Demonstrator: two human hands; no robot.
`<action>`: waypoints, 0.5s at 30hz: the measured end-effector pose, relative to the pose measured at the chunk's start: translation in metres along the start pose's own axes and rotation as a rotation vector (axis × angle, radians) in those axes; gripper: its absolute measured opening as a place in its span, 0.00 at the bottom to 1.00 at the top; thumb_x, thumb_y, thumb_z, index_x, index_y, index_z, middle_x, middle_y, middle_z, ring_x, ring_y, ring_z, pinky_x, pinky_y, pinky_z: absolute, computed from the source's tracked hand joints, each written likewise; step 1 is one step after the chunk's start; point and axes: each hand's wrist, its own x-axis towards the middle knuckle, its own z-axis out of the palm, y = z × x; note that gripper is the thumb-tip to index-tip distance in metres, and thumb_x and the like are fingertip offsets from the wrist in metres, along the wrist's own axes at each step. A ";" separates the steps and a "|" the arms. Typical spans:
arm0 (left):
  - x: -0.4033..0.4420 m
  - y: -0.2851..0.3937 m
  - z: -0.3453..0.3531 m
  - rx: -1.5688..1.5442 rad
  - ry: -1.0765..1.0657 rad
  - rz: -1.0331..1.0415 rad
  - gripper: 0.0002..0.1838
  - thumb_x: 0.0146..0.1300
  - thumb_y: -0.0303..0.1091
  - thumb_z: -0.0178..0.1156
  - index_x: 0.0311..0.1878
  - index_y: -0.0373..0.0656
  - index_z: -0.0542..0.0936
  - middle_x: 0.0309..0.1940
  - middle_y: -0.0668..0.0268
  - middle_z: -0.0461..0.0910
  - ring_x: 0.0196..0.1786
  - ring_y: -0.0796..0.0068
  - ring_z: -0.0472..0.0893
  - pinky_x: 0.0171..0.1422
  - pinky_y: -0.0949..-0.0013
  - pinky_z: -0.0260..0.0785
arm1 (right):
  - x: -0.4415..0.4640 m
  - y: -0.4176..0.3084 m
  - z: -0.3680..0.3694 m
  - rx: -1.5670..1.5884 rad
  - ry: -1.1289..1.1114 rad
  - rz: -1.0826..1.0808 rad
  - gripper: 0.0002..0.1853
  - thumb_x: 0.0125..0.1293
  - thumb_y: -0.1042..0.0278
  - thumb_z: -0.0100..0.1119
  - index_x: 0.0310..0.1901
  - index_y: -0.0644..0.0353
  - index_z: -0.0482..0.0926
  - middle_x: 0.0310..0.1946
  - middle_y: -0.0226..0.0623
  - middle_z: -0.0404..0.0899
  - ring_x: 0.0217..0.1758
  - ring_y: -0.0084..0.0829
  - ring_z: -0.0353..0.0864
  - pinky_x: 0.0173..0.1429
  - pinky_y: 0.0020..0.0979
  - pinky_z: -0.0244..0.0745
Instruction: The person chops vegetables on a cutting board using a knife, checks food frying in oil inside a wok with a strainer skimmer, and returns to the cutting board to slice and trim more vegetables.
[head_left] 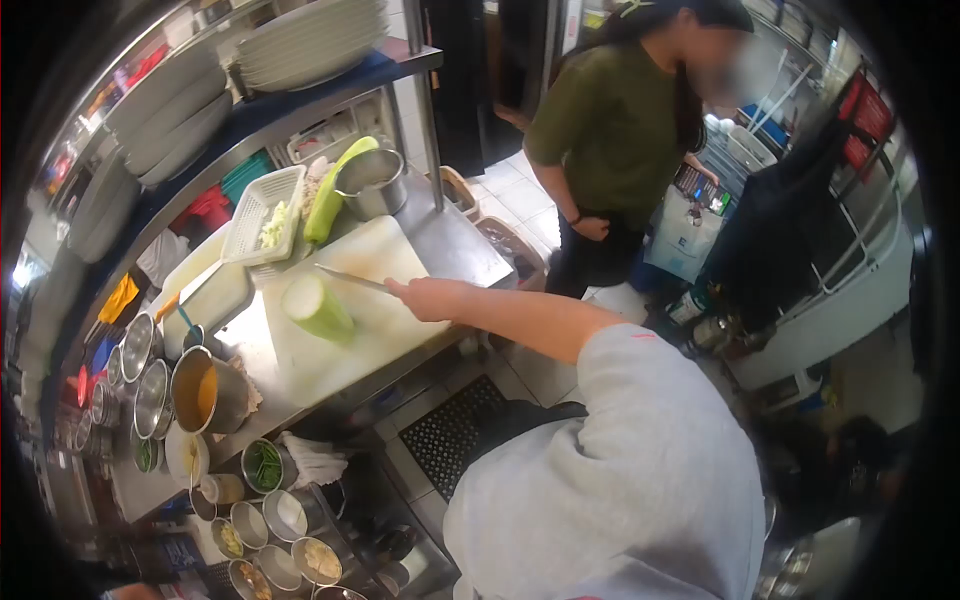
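Note:
My right hand [428,299] is closed around the handle of a knife [352,278], whose blade points left over a white cutting board [385,245]. Just below the blade, a thick pale-green gourd piece [318,310] rests on the board with its cut face showing. Behind the board lies a long light-green gourd [335,195], beside a white plastic basket [290,240] with small pale cut pieces [273,226] in it. I cannot see my left hand.
A steel pot [370,182] stands at the counter's back. Nearer are a pot with orange contents [205,392], steel bowls [153,398] and several containers of ingredients [318,560]. Stacked plates [310,45] fill a shelf above. A person in a green shirt [625,110] stands beyond.

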 end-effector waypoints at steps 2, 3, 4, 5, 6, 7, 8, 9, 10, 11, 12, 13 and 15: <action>0.004 0.004 -0.002 0.010 -0.009 0.031 0.30 0.57 0.53 0.58 0.56 0.40 0.83 0.60 0.42 0.77 0.65 0.37 0.74 0.72 0.42 0.59 | -0.001 -0.005 0.005 -0.020 0.012 -0.013 0.33 0.68 0.76 0.47 0.75 0.64 0.54 0.36 0.60 0.82 0.39 0.56 0.85 0.43 0.51 0.78; 0.007 0.005 -0.002 0.015 -0.010 0.047 0.30 0.58 0.53 0.58 0.56 0.40 0.83 0.60 0.42 0.77 0.65 0.37 0.74 0.72 0.42 0.59 | -0.005 -0.014 -0.003 -0.023 -0.025 0.018 0.33 0.67 0.77 0.46 0.75 0.63 0.54 0.38 0.60 0.82 0.40 0.56 0.85 0.45 0.51 0.78; 0.009 0.007 -0.002 0.023 -0.017 0.062 0.30 0.58 0.53 0.58 0.56 0.40 0.83 0.60 0.42 0.78 0.65 0.38 0.74 0.71 0.43 0.60 | -0.008 -0.023 -0.015 -0.029 -0.059 0.049 0.34 0.67 0.78 0.45 0.75 0.63 0.54 0.39 0.60 0.82 0.42 0.56 0.85 0.46 0.51 0.78; 0.011 0.005 -0.004 0.031 -0.017 0.075 0.30 0.58 0.53 0.58 0.56 0.40 0.83 0.60 0.42 0.78 0.65 0.38 0.74 0.71 0.43 0.60 | -0.011 -0.031 -0.018 -0.022 -0.099 0.079 0.34 0.66 0.79 0.45 0.75 0.63 0.54 0.41 0.60 0.82 0.44 0.55 0.85 0.48 0.51 0.78; 0.013 0.005 -0.004 0.036 -0.019 0.088 0.30 0.58 0.53 0.58 0.56 0.40 0.83 0.60 0.42 0.78 0.64 0.38 0.74 0.71 0.43 0.60 | -0.011 -0.032 -0.016 -0.021 -0.083 0.078 0.34 0.66 0.79 0.44 0.75 0.63 0.54 0.42 0.60 0.82 0.45 0.55 0.85 0.49 0.51 0.78; 0.016 0.006 -0.005 0.046 -0.023 0.103 0.30 0.58 0.52 0.58 0.56 0.40 0.83 0.59 0.42 0.78 0.64 0.38 0.75 0.71 0.43 0.60 | -0.010 -0.032 -0.014 -0.022 -0.068 0.078 0.33 0.67 0.78 0.43 0.76 0.63 0.54 0.43 0.60 0.82 0.46 0.55 0.85 0.50 0.51 0.78; 0.018 0.006 -0.006 0.049 -0.027 0.119 0.30 0.58 0.52 0.58 0.56 0.40 0.83 0.59 0.42 0.78 0.64 0.38 0.75 0.71 0.43 0.60 | -0.009 -0.032 -0.011 -0.022 -0.053 0.079 0.33 0.68 0.78 0.42 0.76 0.62 0.54 0.45 0.60 0.82 0.48 0.54 0.85 0.50 0.52 0.78; 0.020 0.008 -0.006 0.052 -0.028 0.127 0.30 0.58 0.52 0.58 0.56 0.40 0.83 0.59 0.42 0.78 0.64 0.38 0.75 0.71 0.43 0.61 | -0.007 -0.032 -0.011 -0.023 -0.051 0.085 0.33 0.68 0.78 0.42 0.76 0.62 0.54 0.45 0.59 0.82 0.48 0.54 0.85 0.51 0.51 0.79; 0.022 0.008 -0.008 0.061 -0.031 0.140 0.30 0.58 0.52 0.58 0.56 0.40 0.83 0.59 0.42 0.78 0.64 0.38 0.75 0.71 0.43 0.61 | -0.005 -0.034 -0.009 -0.020 -0.051 0.091 0.32 0.69 0.78 0.41 0.76 0.62 0.54 0.46 0.58 0.82 0.49 0.54 0.85 0.51 0.51 0.79; 0.022 0.010 -0.008 0.064 -0.035 0.151 0.30 0.58 0.52 0.57 0.56 0.40 0.83 0.59 0.42 0.78 0.64 0.38 0.75 0.70 0.44 0.61 | -0.005 -0.036 -0.005 -0.014 -0.051 0.099 0.32 0.69 0.77 0.41 0.76 0.61 0.55 0.46 0.58 0.82 0.49 0.54 0.85 0.52 0.51 0.79; 0.025 0.012 -0.008 0.067 -0.037 0.163 0.30 0.58 0.52 0.57 0.56 0.40 0.83 0.59 0.42 0.78 0.64 0.38 0.75 0.70 0.44 0.61 | -0.004 -0.037 -0.004 -0.001 -0.030 0.108 0.31 0.69 0.77 0.40 0.75 0.61 0.55 0.47 0.58 0.82 0.49 0.54 0.84 0.52 0.52 0.79; 0.026 0.014 -0.008 0.077 -0.039 0.173 0.30 0.58 0.52 0.57 0.56 0.40 0.83 0.59 0.42 0.78 0.64 0.39 0.75 0.70 0.44 0.62 | -0.004 -0.039 0.001 0.014 -0.009 0.118 0.31 0.70 0.77 0.40 0.75 0.61 0.56 0.47 0.58 0.82 0.50 0.54 0.84 0.52 0.52 0.79; 0.030 0.019 -0.010 0.086 -0.044 0.195 0.29 0.58 0.52 0.57 0.56 0.40 0.83 0.58 0.43 0.79 0.63 0.39 0.76 0.70 0.44 0.62 | -0.001 -0.041 0.006 0.046 0.023 0.136 0.30 0.70 0.76 0.40 0.74 0.60 0.57 0.47 0.58 0.82 0.50 0.55 0.84 0.52 0.52 0.79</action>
